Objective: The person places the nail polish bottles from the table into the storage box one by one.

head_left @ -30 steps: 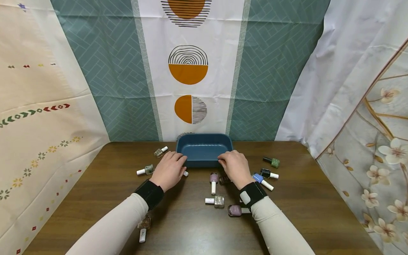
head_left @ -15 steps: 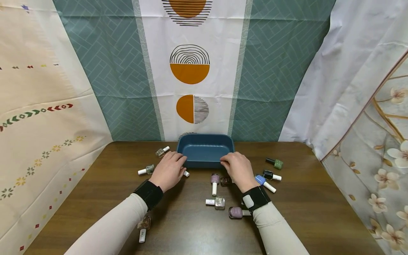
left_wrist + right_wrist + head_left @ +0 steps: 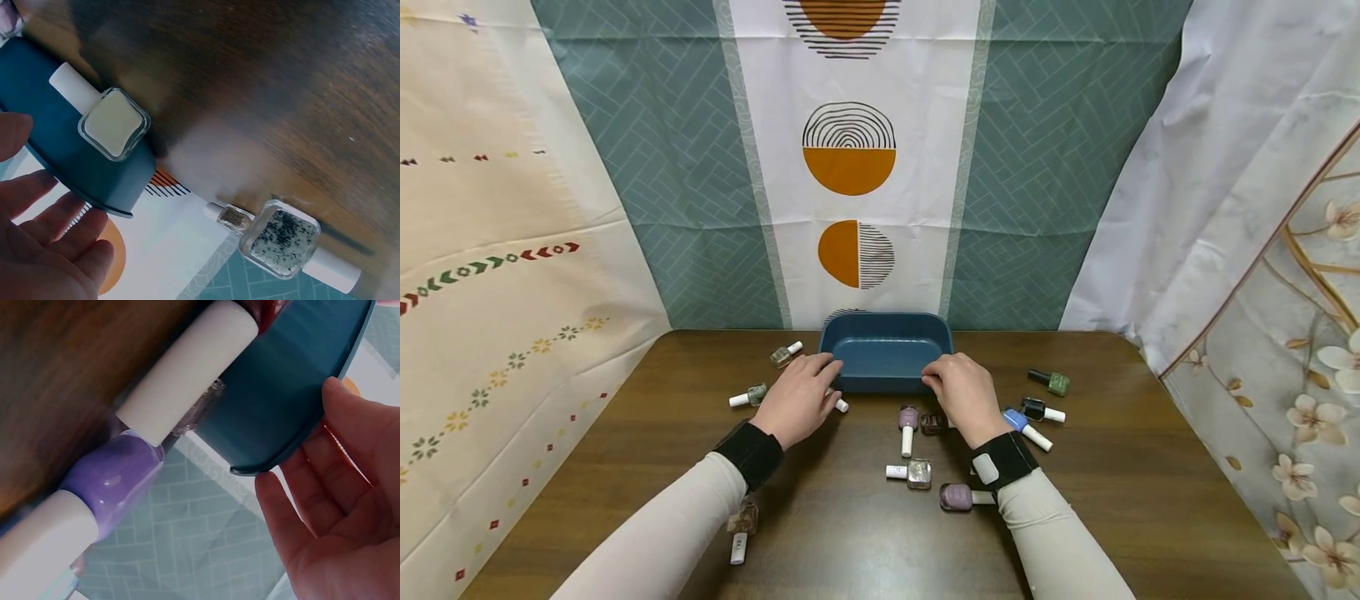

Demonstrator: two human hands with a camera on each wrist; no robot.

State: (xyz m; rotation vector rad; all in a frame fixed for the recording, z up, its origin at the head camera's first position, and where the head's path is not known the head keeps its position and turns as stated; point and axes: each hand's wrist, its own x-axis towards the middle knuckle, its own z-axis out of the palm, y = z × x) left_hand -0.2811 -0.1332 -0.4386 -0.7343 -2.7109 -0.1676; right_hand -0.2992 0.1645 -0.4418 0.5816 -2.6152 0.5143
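Observation:
A dark blue tray [image 3: 880, 382] sits at the back middle of a brown wooden table [image 3: 850, 542]. My left hand [image 3: 797, 398] lies at its near left corner, fingers straight and close to the rim. In the left wrist view the left hand [image 3: 44, 250] is beside the tray [image 3: 62, 156], with a pale bottle [image 3: 114, 122] lying against the wall. My right hand [image 3: 964, 396] is at the near right corner. In the right wrist view the right hand [image 3: 337, 506] is spread, fingertips at the tray's rim [image 3: 294, 381]. Neither hand holds anything.
Several nail polish bottles lie around: glitter ones [image 3: 782, 355] [image 3: 747, 396] to the left, a mauve one [image 3: 907, 423], a glitter one [image 3: 909, 472] and another mauve one [image 3: 961, 497] between my arms. Blue [image 3: 1024, 427], dark [image 3: 1042, 410] and green [image 3: 1051, 382] bottles lie to the right. Curtains hang behind.
Both hands stay at the tray's near corners and have barely moved. The head view has shifted a little.

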